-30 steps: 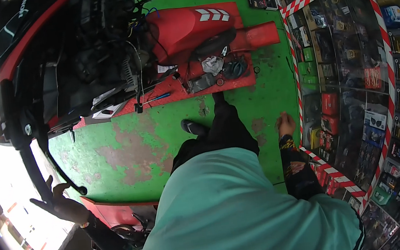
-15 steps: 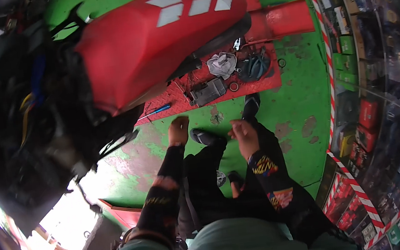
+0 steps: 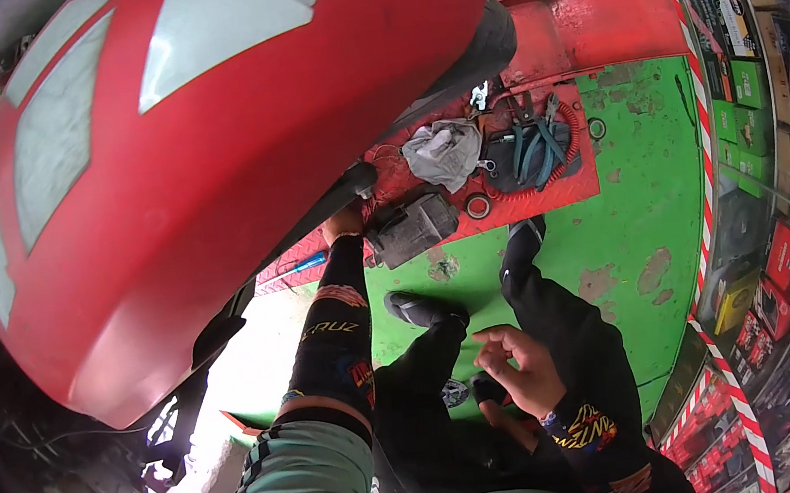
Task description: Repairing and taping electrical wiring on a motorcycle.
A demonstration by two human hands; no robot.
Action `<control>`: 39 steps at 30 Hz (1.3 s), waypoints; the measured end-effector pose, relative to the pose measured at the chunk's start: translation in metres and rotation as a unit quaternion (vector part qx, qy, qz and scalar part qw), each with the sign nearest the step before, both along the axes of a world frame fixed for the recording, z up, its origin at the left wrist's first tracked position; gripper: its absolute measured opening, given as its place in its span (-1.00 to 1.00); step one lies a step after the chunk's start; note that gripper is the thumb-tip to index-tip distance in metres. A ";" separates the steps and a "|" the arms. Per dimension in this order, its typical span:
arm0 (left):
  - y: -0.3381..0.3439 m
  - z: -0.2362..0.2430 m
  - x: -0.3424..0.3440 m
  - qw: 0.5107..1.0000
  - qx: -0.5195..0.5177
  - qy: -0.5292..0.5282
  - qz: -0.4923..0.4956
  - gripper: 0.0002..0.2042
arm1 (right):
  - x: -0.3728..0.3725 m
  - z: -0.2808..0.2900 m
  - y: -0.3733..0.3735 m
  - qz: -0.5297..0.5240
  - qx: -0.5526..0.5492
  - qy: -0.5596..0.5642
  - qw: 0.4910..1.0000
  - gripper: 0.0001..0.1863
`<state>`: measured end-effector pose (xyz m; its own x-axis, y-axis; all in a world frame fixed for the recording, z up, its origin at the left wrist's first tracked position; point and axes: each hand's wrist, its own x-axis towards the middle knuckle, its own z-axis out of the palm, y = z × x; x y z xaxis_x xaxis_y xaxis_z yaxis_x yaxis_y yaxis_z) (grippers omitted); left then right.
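A red motorcycle seat [image 3: 251,136] with pale grey chevron patches fills the upper left, close to me. My left hand [image 3: 344,221] reaches in under its lower edge, between the bike and a dark box-shaped part [image 3: 413,229]. The fingers of that hand are hidden, so what they touch does not show. Just left of the wrist, a blue-handled screwdriver [image 3: 307,262] lies on the red platform [image 3: 558,193]. In front of my body my right hand [image 3: 519,367] hangs in the air over my legs, fingers loosely bent and apart, holding nothing.
On the platform lie a crumpled grey rag [image 3: 444,154], blue-handled pliers [image 3: 534,153], a red coiled hose [image 3: 572,138] and a dark ring [image 3: 477,206]. Striped tape [image 3: 699,107] edges a glass display case of boxes [image 3: 782,265] at the right.
My view has come closer to the seat, which now looks much larger. My left hand has moved forward under the seat's edge. The right hand stays free, its fingers a little more spread.
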<state>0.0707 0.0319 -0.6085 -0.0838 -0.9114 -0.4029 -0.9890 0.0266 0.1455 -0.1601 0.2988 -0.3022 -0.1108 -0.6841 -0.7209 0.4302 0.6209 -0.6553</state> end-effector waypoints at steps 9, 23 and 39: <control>-0.019 0.053 -0.006 0.974 -0.009 0.026 -0.224 -0.64 | 0.007 0.001 -0.006 -0.011 0.022 -0.025 0.999 -0.69; -0.030 0.042 0.014 0.964 0.189 0.146 -0.118 -0.64 | 0.007 -0.004 0.008 -0.050 0.023 -0.047 0.997 -0.69; 0.018 0.046 0.005 0.944 0.180 0.277 -0.018 -0.81 | -0.211 -0.039 -0.282 0.090 -0.325 0.700 0.630 -0.04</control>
